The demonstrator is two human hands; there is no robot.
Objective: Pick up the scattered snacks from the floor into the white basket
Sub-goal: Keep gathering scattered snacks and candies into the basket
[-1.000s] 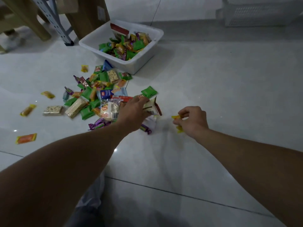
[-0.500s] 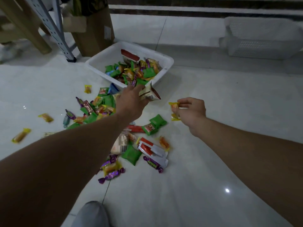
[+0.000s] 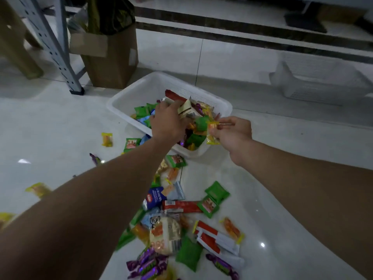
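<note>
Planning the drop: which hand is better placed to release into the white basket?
Left. The left hand holds its beige packet well over the white basket, above the snacks inside. The right hand pinches a yellow candy just at the near rim, so it might fall outside.

The left arm (image 3: 84,207) and right arm (image 3: 306,186) stretch from the lower corners toward mid-frame, both bare. The left hand (image 3: 167,123), back upward, curls its fingers round a cream packet (image 3: 186,110). Just right of it, the right hand (image 3: 235,134) pinches a yellow sweet (image 3: 212,136).
</note>
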